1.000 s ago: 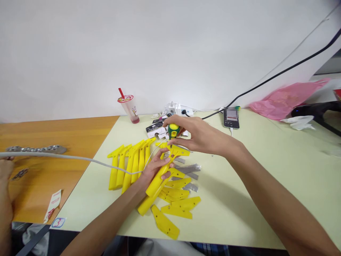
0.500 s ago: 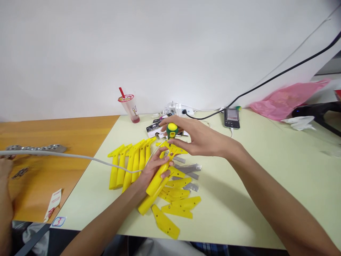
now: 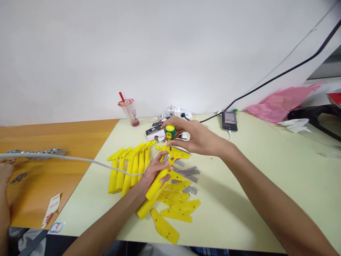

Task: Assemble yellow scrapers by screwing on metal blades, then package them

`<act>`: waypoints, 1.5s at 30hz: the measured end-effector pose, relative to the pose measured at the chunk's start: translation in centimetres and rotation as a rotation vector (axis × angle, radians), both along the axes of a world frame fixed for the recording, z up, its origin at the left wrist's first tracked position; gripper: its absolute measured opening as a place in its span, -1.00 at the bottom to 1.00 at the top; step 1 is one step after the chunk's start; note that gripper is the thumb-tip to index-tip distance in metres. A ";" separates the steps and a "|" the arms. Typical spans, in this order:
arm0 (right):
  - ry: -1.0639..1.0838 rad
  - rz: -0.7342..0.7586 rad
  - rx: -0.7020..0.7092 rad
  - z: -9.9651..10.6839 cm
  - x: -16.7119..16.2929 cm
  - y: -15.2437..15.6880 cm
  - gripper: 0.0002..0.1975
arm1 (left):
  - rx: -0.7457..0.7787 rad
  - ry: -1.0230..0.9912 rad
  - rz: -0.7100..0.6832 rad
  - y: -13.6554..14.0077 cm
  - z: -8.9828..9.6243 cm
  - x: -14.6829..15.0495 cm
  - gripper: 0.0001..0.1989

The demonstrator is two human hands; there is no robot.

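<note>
My left hand (image 3: 157, 167) is wrapped round the handle of a yellow scraper (image 3: 160, 185), its wide head tilted up to the right. A screwdriver (image 3: 169, 132) with a green and yellow handle is gripped in the fingers of my right hand (image 3: 197, 137). It stands upright, its tip down at the scraper's head. Below the held scraper lies another yellow handle (image 3: 145, 209). Loose yellow cover plates (image 3: 165, 226) with screw holes are spread to the right of it. Grey blades (image 3: 190, 171), some in clear wrap, lie under and beside the scraper.
Several yellow scrapers (image 3: 129, 169) stand in a row to the left. Behind are a cup with a red straw (image 3: 131, 113), small boxes (image 3: 155, 133), a power strip and a phone (image 3: 229, 121). A grey cable (image 3: 80, 158) crosses before me. At far left shows another person's hand (image 3: 5, 172).
The view has shifted slightly, so most things sit a little lower. Both hands keep their holds on the scraper and screwdriver, and the scraper's head is turned slightly.
</note>
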State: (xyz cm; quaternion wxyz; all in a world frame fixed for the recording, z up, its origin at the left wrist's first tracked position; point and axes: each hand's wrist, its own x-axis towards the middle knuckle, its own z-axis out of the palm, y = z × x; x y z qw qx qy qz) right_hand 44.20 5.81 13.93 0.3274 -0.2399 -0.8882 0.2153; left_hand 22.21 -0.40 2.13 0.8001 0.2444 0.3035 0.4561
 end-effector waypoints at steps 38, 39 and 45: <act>-0.308 -0.491 -0.219 -3.6 -8.5 13.1 -0.67 | 0.613 0.198 0.370 2.9 11.3 -4.3 -0.48; -0.329 -0.470 -0.229 -4.1 -9.0 13.2 -0.65 | 0.621 0.195 0.381 3.0 11.9 -4.1 -0.48; -0.353 -0.422 -0.230 -4.9 -9.0 13.3 -0.77 | 0.762 0.255 0.430 4.6 14.5 -2.0 -0.44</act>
